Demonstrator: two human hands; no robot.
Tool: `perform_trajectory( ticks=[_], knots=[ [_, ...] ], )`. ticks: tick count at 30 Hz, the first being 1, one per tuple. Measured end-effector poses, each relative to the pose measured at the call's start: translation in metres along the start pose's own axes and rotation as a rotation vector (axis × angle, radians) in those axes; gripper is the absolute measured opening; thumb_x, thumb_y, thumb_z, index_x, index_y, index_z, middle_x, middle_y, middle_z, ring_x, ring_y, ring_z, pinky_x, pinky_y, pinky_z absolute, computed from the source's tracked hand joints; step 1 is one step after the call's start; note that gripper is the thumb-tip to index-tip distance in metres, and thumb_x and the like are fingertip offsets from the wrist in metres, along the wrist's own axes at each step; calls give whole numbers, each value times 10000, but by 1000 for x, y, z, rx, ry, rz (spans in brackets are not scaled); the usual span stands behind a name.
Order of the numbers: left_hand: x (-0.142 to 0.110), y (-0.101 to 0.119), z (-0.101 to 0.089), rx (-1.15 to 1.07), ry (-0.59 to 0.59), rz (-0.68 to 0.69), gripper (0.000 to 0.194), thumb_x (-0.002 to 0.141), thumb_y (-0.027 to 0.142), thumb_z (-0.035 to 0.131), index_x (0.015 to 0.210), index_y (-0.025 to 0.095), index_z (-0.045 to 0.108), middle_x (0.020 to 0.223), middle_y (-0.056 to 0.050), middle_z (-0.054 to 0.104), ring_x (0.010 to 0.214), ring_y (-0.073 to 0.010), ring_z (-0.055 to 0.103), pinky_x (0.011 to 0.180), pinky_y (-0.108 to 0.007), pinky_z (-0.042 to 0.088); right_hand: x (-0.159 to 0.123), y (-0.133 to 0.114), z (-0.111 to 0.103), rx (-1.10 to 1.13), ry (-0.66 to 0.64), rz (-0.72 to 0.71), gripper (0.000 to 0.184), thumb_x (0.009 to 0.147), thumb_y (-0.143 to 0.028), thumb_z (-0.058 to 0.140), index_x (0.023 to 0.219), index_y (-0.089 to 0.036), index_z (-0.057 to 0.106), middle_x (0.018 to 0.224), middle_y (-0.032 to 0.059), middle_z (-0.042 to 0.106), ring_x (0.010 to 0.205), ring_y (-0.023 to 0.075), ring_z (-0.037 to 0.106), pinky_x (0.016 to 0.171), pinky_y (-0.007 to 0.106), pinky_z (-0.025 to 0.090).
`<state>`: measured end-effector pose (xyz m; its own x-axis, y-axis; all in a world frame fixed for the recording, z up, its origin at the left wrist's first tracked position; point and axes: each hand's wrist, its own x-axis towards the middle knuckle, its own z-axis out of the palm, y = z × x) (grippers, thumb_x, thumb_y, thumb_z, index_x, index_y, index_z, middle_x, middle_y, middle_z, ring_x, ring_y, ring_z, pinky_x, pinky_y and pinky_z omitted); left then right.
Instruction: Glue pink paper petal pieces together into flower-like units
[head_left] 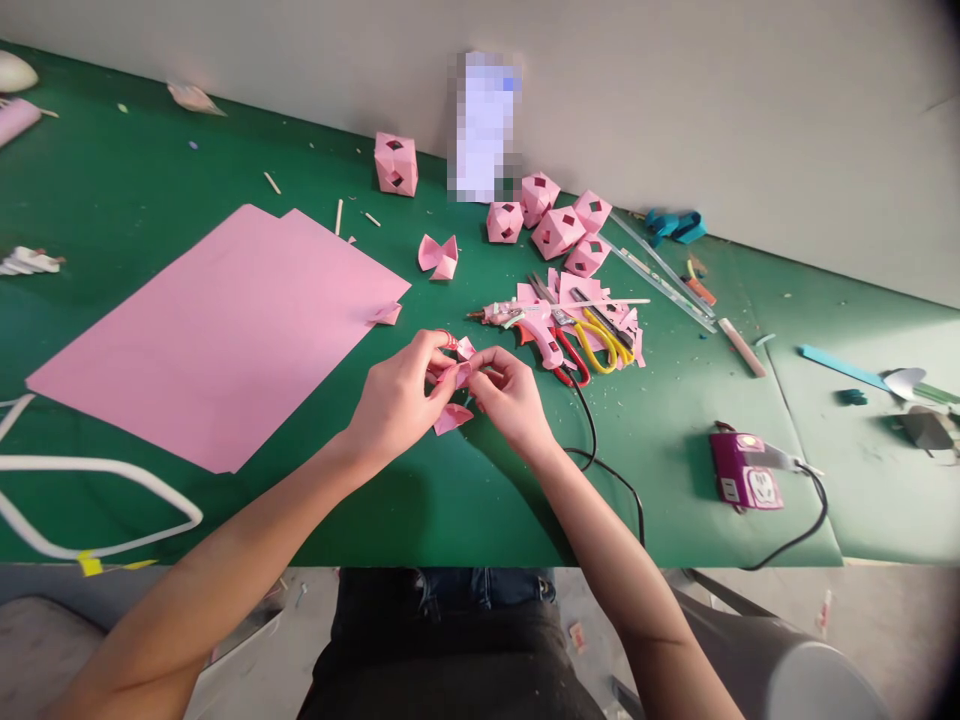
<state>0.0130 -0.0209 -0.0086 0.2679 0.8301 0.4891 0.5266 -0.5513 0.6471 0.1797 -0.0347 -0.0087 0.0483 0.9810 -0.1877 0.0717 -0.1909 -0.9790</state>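
Note:
Between my two hands, over the middle of the green table, is a small folded pink paper piece (463, 374). My left hand (405, 388) pinches it from the left; a red band circles one finger. From the right, the fingertips of my right hand (511, 392) close on the same piece. My fingers partly cover it. Just below lies another folded pink piece (452, 418). Farther back, an open folded pink shape (438, 257) stands alone, and a small folded piece (387, 314) rests at the edge of the pink sheets (225, 330).
A pink glue gun (536, 325), yellow-handled scissors (606, 342) and red-handled scissors (576, 362) lie among paper scraps at right. Several pink paper polyhedra (558, 232) sit by the wall. A purple power socket (746, 470) and black cord (592, 425) are at right; a white frame (112, 465) is at left.

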Motion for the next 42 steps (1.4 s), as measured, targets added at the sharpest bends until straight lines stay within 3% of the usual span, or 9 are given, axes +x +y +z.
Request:
perform_trajectory(
  ticks=[4,10,15,22,28,33,38,42],
  knots=[
    [2,0,-3,38,28,-7,224,975,156,655,1169,221,563,927,-2,813,804,-153,816,728,-238,652,-2,0,0,-72,26,-48,239,790,-430,707,901,-221,680,964,32,767,647,117,592,587,266,493],
    [6,1,-5,6,31,-42,246,960,164,667,1170,222,553,922,-1,795,799,-148,800,734,-247,657,-7,3,1,-407,221,-327,189,903,-428,740,929,-244,702,981,45,774,681,142,631,631,298,535],
    [6,4,-4,-42,-36,-83,260,982,165,633,1228,210,566,1007,-31,811,794,-144,782,721,-249,637,-5,9,-3,-640,197,-535,192,1035,-370,619,967,-245,748,981,69,790,735,165,689,695,314,568],
    [6,4,-3,-53,-83,-139,318,977,169,617,1292,213,595,989,-17,827,736,-138,758,689,-246,601,-1,14,-3,-801,197,-637,264,1082,-371,563,1013,-248,786,1058,111,818,926,235,737,860,383,590],
    [6,5,-1,-59,-64,-177,316,948,191,634,1261,213,601,894,6,808,711,-141,759,643,-234,572,-2,16,-3,-1075,176,-809,279,1101,-243,510,1074,-213,786,1050,100,833,868,230,695,783,359,553],
    [8,7,-3,-93,-64,-215,319,949,228,636,1265,200,598,840,17,791,656,-134,750,624,-230,573,-4,14,-1,-1269,240,-900,277,1086,-211,561,861,-214,723,812,51,758,755,194,604,679,339,444],
    [7,7,-3,-62,-76,-179,357,914,186,644,1269,202,605,823,23,784,671,-138,759,644,-237,582,-4,10,-2,-1335,277,-991,277,1044,-138,600,788,-219,668,790,23,734,774,178,591,684,313,426],
    [8,7,-5,-70,-70,-185,364,905,179,664,1263,203,611,846,15,800,727,-152,785,629,-229,579,-3,7,-3,-1261,325,-1058,285,1026,-136,610,756,-219,644,738,10,714,709,168,573,646,307,428]
  ],
)
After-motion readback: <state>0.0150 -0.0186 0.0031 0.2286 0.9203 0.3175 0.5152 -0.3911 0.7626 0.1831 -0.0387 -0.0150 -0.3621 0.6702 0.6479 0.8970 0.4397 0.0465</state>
